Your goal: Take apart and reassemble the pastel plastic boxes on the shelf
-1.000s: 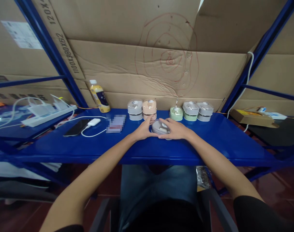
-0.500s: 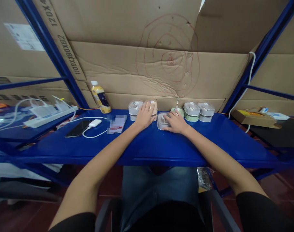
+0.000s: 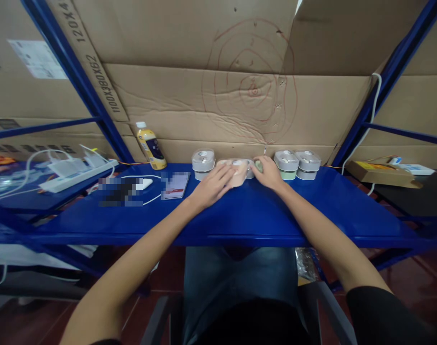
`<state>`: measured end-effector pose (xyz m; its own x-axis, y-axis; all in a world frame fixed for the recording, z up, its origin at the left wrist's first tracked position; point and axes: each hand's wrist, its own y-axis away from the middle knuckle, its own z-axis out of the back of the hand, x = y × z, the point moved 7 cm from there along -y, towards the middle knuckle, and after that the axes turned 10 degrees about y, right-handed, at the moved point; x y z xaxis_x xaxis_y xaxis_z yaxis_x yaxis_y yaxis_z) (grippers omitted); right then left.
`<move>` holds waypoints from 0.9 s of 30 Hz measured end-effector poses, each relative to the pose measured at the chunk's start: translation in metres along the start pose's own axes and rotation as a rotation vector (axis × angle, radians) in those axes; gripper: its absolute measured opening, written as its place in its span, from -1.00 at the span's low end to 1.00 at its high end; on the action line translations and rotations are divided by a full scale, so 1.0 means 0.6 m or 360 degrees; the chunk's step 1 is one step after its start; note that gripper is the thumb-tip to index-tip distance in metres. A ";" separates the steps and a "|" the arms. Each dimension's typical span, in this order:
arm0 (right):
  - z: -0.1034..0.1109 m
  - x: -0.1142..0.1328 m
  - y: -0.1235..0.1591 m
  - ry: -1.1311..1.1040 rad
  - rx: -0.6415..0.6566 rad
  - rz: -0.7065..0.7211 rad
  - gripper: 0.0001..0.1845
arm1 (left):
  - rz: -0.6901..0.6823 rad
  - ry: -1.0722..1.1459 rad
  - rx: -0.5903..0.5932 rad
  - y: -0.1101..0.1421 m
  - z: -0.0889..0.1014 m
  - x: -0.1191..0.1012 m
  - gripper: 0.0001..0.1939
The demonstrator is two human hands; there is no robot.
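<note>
Tabletop [image 3: 218, 221] in blue, seen from my distant post through the head camera: my left hand [image 3: 213, 185] curves its fingers over a peach container [image 3: 240, 176], blurred near the middle; how firm the hold is, I cannot tell. My right hand [image 3: 270, 174] arches, thumb apart from fingers, at a green container [image 3: 258, 166] mostly hidden by it; that grip, too, I cannot confirm. Between them sits a gray container [image 3: 250, 171], partly covered. With things packed so tightly, I judge, the peach piece could bump the gray one askew, or slip if only fingertips bear it; a wide right-hand swing could knock the gray-and-green stack [image 3: 286, 165] close by.
</note>
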<state>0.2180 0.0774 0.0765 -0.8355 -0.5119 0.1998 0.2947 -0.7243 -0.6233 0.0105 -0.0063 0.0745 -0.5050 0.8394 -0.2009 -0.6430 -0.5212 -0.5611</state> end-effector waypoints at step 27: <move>0.042 -0.033 0.054 -0.0187 0.0381 -0.0174 -0.25 | 0.0251 0.0537 0.0186 0.015 -0.075 0.035 -0.36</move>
<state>0.2556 0.0521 0.0714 -0.8130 -0.4646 0.3510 0.3186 -0.8595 -0.3997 0.0198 0.0132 0.0291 -0.3978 0.7410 -0.5410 -0.6437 -0.6455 -0.4110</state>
